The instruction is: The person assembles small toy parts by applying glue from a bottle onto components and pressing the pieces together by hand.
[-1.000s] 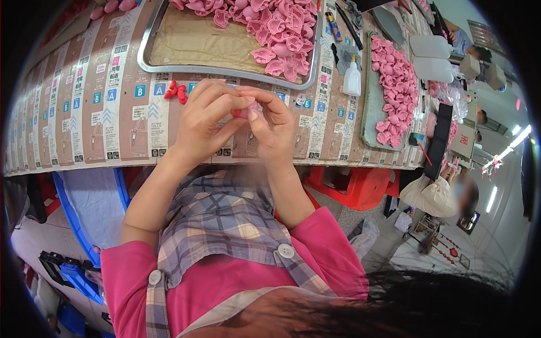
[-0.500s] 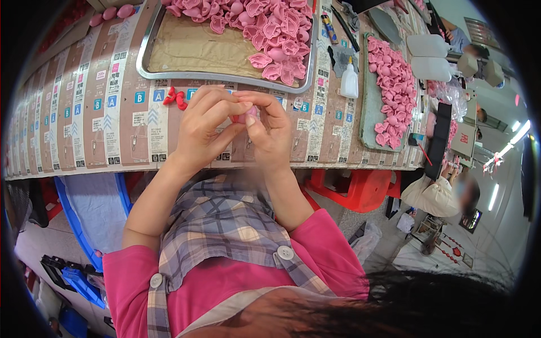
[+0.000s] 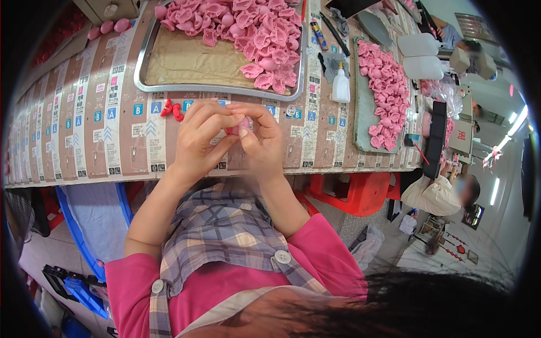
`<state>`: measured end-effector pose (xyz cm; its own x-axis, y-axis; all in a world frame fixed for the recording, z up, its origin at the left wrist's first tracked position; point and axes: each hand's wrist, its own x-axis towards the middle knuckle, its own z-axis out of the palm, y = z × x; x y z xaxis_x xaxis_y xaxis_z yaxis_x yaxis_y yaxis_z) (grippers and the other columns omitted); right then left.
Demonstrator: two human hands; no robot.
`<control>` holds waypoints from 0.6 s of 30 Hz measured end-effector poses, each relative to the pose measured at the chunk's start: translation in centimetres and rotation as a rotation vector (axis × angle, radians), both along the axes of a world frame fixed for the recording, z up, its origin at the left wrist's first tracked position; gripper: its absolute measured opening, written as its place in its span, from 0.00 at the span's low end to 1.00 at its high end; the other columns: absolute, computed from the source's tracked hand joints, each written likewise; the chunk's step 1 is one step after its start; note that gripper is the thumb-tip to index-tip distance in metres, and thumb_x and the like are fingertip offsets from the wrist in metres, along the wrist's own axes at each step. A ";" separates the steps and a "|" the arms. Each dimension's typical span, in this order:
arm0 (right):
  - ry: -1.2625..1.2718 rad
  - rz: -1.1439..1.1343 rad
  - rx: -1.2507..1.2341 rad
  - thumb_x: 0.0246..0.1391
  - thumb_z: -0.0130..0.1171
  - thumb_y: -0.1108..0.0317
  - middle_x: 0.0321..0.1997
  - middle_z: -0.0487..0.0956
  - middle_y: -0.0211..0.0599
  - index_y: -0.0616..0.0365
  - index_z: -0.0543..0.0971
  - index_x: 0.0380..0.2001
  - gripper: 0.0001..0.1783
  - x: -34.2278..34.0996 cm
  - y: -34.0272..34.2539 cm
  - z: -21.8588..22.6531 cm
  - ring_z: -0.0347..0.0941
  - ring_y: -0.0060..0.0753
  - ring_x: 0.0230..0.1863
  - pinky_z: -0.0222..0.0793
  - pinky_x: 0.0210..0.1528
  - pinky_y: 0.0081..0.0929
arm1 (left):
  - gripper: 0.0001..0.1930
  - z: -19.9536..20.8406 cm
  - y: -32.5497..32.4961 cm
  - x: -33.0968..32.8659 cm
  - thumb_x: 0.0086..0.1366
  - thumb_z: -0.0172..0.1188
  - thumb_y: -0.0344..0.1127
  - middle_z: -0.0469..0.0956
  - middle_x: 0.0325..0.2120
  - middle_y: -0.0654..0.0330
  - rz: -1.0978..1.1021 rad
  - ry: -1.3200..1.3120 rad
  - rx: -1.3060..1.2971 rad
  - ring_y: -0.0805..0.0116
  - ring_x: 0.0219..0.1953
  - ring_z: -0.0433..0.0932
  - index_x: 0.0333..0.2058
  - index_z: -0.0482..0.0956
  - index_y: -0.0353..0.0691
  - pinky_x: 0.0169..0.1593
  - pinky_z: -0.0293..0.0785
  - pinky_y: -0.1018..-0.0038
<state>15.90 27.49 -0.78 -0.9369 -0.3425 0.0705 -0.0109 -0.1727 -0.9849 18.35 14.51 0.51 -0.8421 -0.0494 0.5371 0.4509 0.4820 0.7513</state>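
My left hand (image 3: 198, 138) and my right hand (image 3: 262, 141) meet above the table's near edge, fingers closed round a small pink piece (image 3: 244, 124). A bit of red shows beside it between the fingers. The fingertips hide most of its shape. Just left of my left hand, small glossy red pieces (image 3: 172, 110) lie on the printed table covering. Beyond both hands sits a metal tray (image 3: 214, 92) lined with brown paper. Pink hollow, petal-like pieces (image 3: 265, 39) are heaped over its far and right parts, with some rounded ones among them.
Right of the tray stand a white squeeze bottle (image 3: 341, 84) and a green tray (image 3: 363, 143) with more pink pieces. White plastic containers (image 3: 420, 56) are farther right. Below the table are a red stool (image 3: 360, 194) and a blue-rimmed bin (image 3: 84, 236). Other people sit at far right.
The whole view has shifted slightly, so the table items sit a little lower and further left. Both hands keep hold of the pink piece, nearly in the same pose.
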 end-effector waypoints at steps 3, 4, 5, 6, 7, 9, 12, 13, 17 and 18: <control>0.021 0.004 -0.005 0.41 0.49 0.74 0.38 0.72 0.38 0.62 0.72 0.34 0.13 0.1 0.0 -0.1 0.66 0.29 0.44 0.58 0.50 0.25 | 0.16 0.0 0.1 0.2 0.35 0.63 0.25 0.72 0.24 0.61 -0.004 -0.010 0.007 0.62 0.31 0.70 0.29 0.74 0.40 0.42 0.66 0.66; 0.037 0.005 0.002 0.41 0.48 0.74 0.38 0.72 0.38 0.62 0.72 0.34 0.13 0.1 0.0 -0.1 0.66 0.29 0.44 0.58 0.49 0.25 | 0.17 0.0 0.1 0.3 0.35 0.63 0.24 0.72 0.25 0.61 0.000 -0.007 0.005 0.62 0.31 0.70 0.29 0.74 0.40 0.42 0.66 0.66; 0.044 -0.001 0.003 0.41 0.48 0.74 0.38 0.72 0.38 0.62 0.72 0.34 0.13 0.1 0.1 -0.2 0.66 0.29 0.44 0.58 0.49 0.25 | 0.17 0.0 0.1 0.2 0.35 0.63 0.24 0.72 0.25 0.61 0.000 -0.002 0.005 0.62 0.31 0.70 0.29 0.74 0.40 0.42 0.66 0.66; 0.045 -0.001 0.002 0.41 0.48 0.74 0.38 0.72 0.38 0.62 0.72 0.35 0.13 0.2 0.1 -0.3 0.66 0.30 0.43 0.58 0.49 0.26 | 0.17 -0.1 0.1 0.2 0.35 0.63 0.24 0.72 0.25 0.61 -0.005 0.005 0.005 0.62 0.31 0.70 0.29 0.74 0.40 0.42 0.66 0.66; 0.045 -0.001 0.001 0.41 0.48 0.74 0.38 0.72 0.38 0.62 0.72 0.35 0.13 0.1 0.2 -0.4 0.66 0.30 0.43 0.58 0.49 0.26 | 0.17 -0.1 0.1 0.2 0.35 0.63 0.24 0.72 0.25 0.61 -0.007 -0.003 0.009 0.62 0.31 0.70 0.29 0.74 0.40 0.41 0.66 0.66; 0.045 -0.002 0.004 0.40 0.48 0.75 0.38 0.72 0.38 0.62 0.72 0.35 0.14 0.1 0.2 -0.3 0.66 0.30 0.43 0.58 0.49 0.26 | 0.17 0.0 0.3 0.3 0.35 0.63 0.24 0.72 0.25 0.61 -0.009 -0.016 0.013 0.61 0.31 0.70 0.29 0.74 0.40 0.41 0.66 0.66; 0.048 0.020 -0.001 0.41 0.47 0.76 0.40 0.71 0.38 0.63 0.71 0.35 0.14 0.2 0.3 0.0 0.65 0.29 0.45 0.58 0.50 0.26 | 0.17 0.2 0.2 0.3 0.34 0.63 0.24 0.72 0.25 0.61 0.011 -0.018 0.000 0.61 0.31 0.70 0.29 0.74 0.40 0.41 0.66 0.67; 0.049 0.036 -0.007 0.41 0.46 0.77 0.41 0.71 0.39 0.64 0.71 0.36 0.14 0.2 0.3 0.1 0.64 0.28 0.47 0.58 0.51 0.27 | 0.17 0.3 0.2 0.3 0.34 0.63 0.24 0.72 0.25 0.61 0.006 -0.012 0.003 0.61 0.31 0.70 0.29 0.74 0.40 0.41 0.66 0.67; 0.054 0.015 -0.008 0.40 0.48 0.75 0.38 0.72 0.38 0.62 0.71 0.35 0.14 0.2 0.1 -0.2 0.66 0.30 0.43 0.58 0.49 0.26 | 0.17 0.3 0.2 0.3 0.34 0.63 0.24 0.72 0.26 0.61 0.009 0.015 -0.008 0.62 0.31 0.70 0.29 0.74 0.40 0.40 0.66 0.67; 0.057 0.011 -0.017 0.40 0.48 0.75 0.38 0.71 0.38 0.62 0.71 0.35 0.14 0.2 0.1 -0.1 0.66 0.30 0.43 0.58 0.48 0.25 | 0.17 0.3 0.2 0.3 0.34 0.63 0.24 0.72 0.26 0.61 0.010 0.014 -0.009 0.62 0.31 0.70 0.29 0.74 0.40 0.40 0.66 0.67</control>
<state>16.13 27.59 -0.91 -0.9274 -0.3508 0.1294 -0.0647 -0.1903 -0.9796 18.69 14.73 0.79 -0.8341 -0.0531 0.5491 0.4562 0.4932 0.7407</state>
